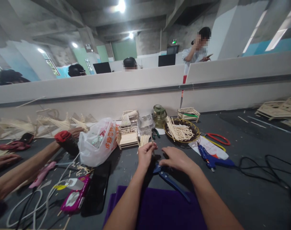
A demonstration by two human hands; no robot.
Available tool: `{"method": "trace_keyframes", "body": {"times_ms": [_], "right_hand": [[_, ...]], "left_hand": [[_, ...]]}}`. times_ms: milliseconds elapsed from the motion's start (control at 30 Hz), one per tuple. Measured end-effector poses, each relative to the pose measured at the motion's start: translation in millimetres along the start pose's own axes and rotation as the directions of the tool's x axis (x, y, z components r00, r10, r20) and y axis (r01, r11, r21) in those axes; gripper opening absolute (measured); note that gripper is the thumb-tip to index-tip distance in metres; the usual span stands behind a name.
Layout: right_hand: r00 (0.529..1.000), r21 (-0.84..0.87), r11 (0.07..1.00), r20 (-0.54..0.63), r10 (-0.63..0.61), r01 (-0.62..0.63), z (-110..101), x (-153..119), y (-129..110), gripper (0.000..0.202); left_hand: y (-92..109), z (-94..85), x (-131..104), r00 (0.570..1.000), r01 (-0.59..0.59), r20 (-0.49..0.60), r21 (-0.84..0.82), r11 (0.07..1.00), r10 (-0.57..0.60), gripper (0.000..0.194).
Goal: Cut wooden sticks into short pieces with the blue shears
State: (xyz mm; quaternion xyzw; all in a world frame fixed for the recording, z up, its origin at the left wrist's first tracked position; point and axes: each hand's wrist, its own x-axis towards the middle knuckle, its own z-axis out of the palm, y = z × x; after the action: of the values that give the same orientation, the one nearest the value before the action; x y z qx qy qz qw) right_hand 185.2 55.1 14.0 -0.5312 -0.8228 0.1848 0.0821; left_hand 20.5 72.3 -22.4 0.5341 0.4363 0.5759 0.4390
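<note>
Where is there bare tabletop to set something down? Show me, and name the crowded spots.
A broad bare patch of tabletop lies between the right forearm and the black cable. A narrower one runs between the black phone and left forearm, above the purple cloth. Crowded: around the lantern and stick basket, and left of the plastic bag.

Dark tabletop [231, 206] with bag [94, 145], basket [196, 136]
</note>
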Motion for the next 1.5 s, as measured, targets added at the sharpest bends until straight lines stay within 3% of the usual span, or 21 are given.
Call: {"method": "trace_keyframes", "body": {"times_ms": [133,233,300,433,500,600,667,767,1067,1267,1500], "right_hand": [[0.986,-0.109,0.994,0.158,0.047,-0.030,-1.3,-35.3,-10.8,0.085],[0.982,-0.148,0.987,0.172,0.083,-0.058,12.5,-42.9,-13.6,0.104],[0.989,-0.181,0.983,0.134,0.067,-0.042,18.7,-42.4,-13.3,0.098],[0.999,-0.241,0.970,0.015,-0.035,0.038,12.9,-44.5,-7.8,0.050],[0.998,-0.212,0.977,-0.045,-0.035,0.025,3.7,-48.8,-0.8,0.037],[0.982,-0.102,0.994,-0.186,0.032,-0.051,-9.9,-51.4,12.3,0.044],[0.945,-0.034,0.996,-0.322,0.062,-0.077,-14.4,-46.7,17.2,0.054],[0.888,0.027,0.999,-0.459,0.027,-0.017,-11.2,-32.0,12.8,0.062],[0.899,0.079,0.994,-0.437,-0.029,0.070,14.2,-10.6,-13.3,0.055],[0.908,0.073,0.996,-0.419,-0.012,0.047,21.5,-12.3,-9.5,0.057],[0.903,0.082,0.995,-0.429,-0.016,0.056,24.0,-15.9,-10.0,0.053]], "left_hand": [[-4.1,0.8,0.9,0.999,0.018,-0.044,-0.018,1.000,-0.019,0.021],[-6.9,1.2,0.5,0.997,0.011,-0.075,-0.012,1.000,-0.012,0.022],[-7.6,0.5,-0.2,0.997,-0.015,-0.076,0.014,1.000,0.016,0.023],[-5.7,-8.2,1.5,0.989,-0.069,-0.120,0.111,0.991,0.082,0.024],[-4.2,-15.0,3.5,0.983,-0.082,-0.150,0.161,0.984,0.106,0.023],[-2.5,-22.5,4.9,0.981,-0.093,-0.146,0.240,0.966,0.131,0.021],[-1.8,-24.1,4.0,0.982,-0.100,-0.125,0.293,0.951,0.141,0.021],[-0.1,-23.8,1.2,0.983,-0.120,-0.082,0.382,0.916,0.163,0.023],[18.1,-22.9,-11.1,0.985,-0.153,0.030,0.623,0.767,0.172,0.045],[26.5,-20.6,-18.2,0.990,-0.133,0.077,0.799,0.586,0.121,0.028],[30.8,-21.0,-19.6,0.981,-0.183,0.141,0.896,0.404,0.133,0.025]]}}
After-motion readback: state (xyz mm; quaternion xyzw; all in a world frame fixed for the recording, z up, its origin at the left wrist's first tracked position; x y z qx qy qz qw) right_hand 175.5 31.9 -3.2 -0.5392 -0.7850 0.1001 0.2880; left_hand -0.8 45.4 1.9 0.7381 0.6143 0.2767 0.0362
